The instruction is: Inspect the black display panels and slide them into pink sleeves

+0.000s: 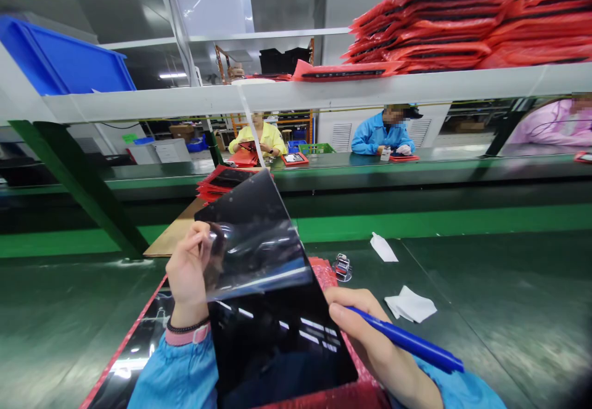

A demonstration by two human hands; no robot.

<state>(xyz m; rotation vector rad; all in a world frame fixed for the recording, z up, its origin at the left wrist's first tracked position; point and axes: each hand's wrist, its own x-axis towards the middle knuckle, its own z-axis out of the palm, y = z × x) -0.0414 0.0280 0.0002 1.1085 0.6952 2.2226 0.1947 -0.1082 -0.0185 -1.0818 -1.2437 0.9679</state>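
A black glossy screen panel (277,347) stands tilted in front of me. My left hand (189,267) pinches a clear protective film (263,258) at the panel's left side. That film is lifted and curved over the panel's upper half. At the right edge of the panel is my right hand (370,335), closed, with a blue pen (407,340) between its fingers and its fingertips against the edge. Beneath the panel lies red bubble wrap (324,271). Another dark glossy panel (129,359) with a red border rests at the lower left.
White crumpled wipes (411,305) and a small metal-and-clear object (342,267) lie on the green table (499,285). Red-wrapped panels (222,181) are stacked on cardboard (176,230). Overhead, a shelf (185,102) holds red-wrapped stacks (430,26) and a blue bin (69,60). Several people sit opposite.
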